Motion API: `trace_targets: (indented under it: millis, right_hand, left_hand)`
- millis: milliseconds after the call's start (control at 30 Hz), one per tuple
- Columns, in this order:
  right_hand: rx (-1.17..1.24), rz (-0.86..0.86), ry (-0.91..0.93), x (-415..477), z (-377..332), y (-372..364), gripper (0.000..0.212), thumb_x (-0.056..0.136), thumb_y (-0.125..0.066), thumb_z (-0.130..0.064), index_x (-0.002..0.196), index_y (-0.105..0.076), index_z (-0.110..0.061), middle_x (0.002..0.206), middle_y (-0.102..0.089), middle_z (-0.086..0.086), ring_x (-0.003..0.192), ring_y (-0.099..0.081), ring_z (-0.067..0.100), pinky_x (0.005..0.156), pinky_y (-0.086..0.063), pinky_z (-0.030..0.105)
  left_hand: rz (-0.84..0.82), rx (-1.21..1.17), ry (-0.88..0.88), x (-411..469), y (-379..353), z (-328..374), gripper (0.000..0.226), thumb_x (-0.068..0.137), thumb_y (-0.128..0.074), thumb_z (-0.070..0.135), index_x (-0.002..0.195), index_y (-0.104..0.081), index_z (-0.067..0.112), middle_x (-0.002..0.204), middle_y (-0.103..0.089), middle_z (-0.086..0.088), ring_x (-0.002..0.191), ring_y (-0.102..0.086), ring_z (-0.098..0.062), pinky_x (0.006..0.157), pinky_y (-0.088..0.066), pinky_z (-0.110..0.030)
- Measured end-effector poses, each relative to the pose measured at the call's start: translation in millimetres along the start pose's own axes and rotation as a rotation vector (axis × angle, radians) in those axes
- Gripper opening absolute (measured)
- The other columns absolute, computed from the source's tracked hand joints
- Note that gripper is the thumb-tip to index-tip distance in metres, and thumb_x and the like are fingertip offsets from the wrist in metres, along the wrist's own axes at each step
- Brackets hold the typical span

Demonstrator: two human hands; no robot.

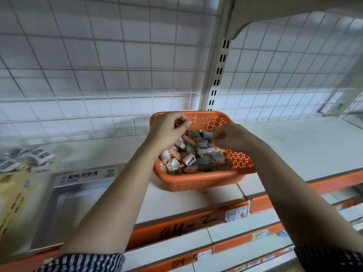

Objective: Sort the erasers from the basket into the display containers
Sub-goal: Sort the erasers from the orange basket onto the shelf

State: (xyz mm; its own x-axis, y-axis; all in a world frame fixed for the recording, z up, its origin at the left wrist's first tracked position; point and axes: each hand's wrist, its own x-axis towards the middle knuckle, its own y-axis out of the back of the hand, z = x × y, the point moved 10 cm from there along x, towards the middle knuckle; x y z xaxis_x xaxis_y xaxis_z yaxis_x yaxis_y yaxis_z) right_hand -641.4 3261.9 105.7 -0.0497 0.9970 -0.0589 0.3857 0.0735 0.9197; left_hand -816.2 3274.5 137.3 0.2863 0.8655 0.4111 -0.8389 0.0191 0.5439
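An orange perforated basket (198,182) stands on the white shelf, heaped with small erasers (189,159) in white, grey and orange. My left hand (169,128) hovers over the basket's back left rim, fingers curled into a loose fist with nothing visible in it. My right hand (230,137) reaches into the basket from the right, its fingertips pinching an eraser at the top of the heap. To the left sits a clear display container (78,195) with a printed label strip; its inside looks bare.
A yellow cardboard box (11,195) stands at the far left, with a pile of white wrapped erasers (25,158) behind it. A wire grid backs the shelf. An upright slotted post (218,75) rises behind the basket. Orange shelf edges with handwritten tags run below.
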Motion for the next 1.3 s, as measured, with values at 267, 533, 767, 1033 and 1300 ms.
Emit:
trace_targets:
  millis: [267, 533, 767, 1033, 1300]
  right_hand:
    - [0.065, -0.038, 0.0, 6, 10, -17, 0.008, 0.087, -0.069, -0.031, 0.084, -0.068, -0.024, 0.091, -0.068, -0.003, 0.086, -0.063, 0.013, 0.071, -0.046, 0.027]
    - [-0.029, -0.028, 0.002, 9, 0, -22, 0.024, 0.086, -0.071, -0.036, 0.092, -0.067, -0.013, 0.088, -0.067, 0.001, 0.074, -0.057, 0.011, 0.065, -0.043, 0.024]
    - [0.277, 0.071, -0.014, 7, 6, -8, 0.03, 0.081, -0.076, -0.013, 0.102, -0.057, -0.02, 0.082, -0.06, -0.005, 0.076, -0.06, 0.01, 0.053, -0.04, 0.017]
    - [0.412, 0.332, 0.037, -3, 18, 21, 0.024, 0.084, -0.069, -0.007, 0.106, -0.069, -0.017, 0.087, -0.064, -0.001, 0.084, -0.063, 0.021, 0.07, -0.049, 0.029]
    - [0.422, 0.39, 0.084, -8, 14, 27, 0.017, 0.091, -0.062, -0.008, 0.104, -0.06, -0.019, 0.102, -0.066, 0.004, 0.089, -0.066, 0.021, 0.062, -0.051, 0.025]
  left_hand:
    - [0.036, -0.122, 0.115, -3, 6, -18, 0.014, 0.094, -0.06, 0.024, 0.096, -0.072, 0.018, 0.09, -0.072, 0.007, 0.088, -0.068, -0.009, 0.084, -0.051, -0.026]
    - [0.041, -0.115, 0.143, -5, 6, -19, 0.015, 0.094, -0.06, 0.024, 0.097, -0.072, 0.015, 0.09, -0.072, 0.007, 0.088, -0.068, -0.01, 0.088, -0.053, -0.033]
    - [0.062, -0.089, 0.16, -5, 7, -24, 0.015, 0.094, -0.061, 0.023, 0.101, -0.072, 0.017, 0.095, -0.071, 0.011, 0.093, -0.066, -0.006, 0.083, -0.048, -0.021]
    - [-0.112, 0.238, 0.071, 9, -10, -16, 0.011, 0.092, -0.063, 0.017, 0.099, -0.072, 0.015, 0.095, -0.069, 0.004, 0.087, -0.061, -0.007, 0.078, -0.047, -0.018]
    - [-0.511, 0.666, 0.171, 13, -40, -31, 0.056, 0.075, -0.062, 0.061, 0.105, -0.068, 0.015, 0.099, -0.066, -0.003, 0.088, -0.062, -0.02, 0.075, -0.051, -0.036]
